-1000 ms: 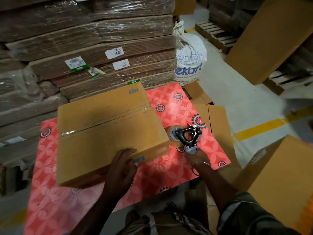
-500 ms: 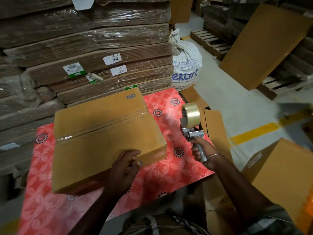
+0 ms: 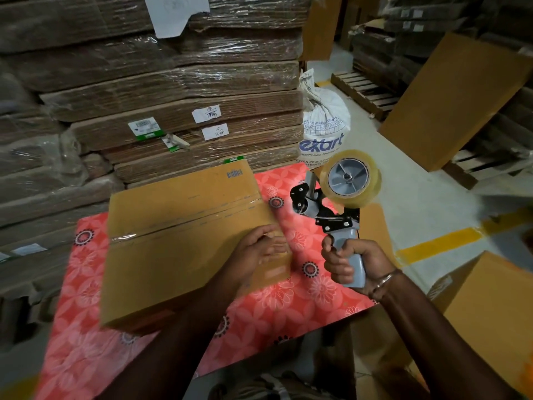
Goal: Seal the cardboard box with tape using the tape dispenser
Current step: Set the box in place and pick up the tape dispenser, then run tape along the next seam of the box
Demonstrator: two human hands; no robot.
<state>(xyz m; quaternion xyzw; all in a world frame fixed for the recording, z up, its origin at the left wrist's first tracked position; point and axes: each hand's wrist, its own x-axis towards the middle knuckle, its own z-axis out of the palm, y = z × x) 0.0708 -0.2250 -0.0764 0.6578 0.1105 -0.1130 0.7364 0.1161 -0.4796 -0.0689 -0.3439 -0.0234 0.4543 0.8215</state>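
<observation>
dispenser (image 3: 339, 209) raised, fingers (image 3: 337, 265) wrapped (handle)

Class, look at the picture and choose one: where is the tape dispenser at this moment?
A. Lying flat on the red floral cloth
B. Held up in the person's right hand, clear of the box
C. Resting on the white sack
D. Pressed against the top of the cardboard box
B: the right hand grips the grey handle of the tape dispenser, which is raised beside the cardboard box and not touching it.

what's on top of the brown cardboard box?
A clear tape strip runs along the top seam of the brown cardboard box, and the left hand rests near its right edge. The box surface under that hand is hidden.
</observation>
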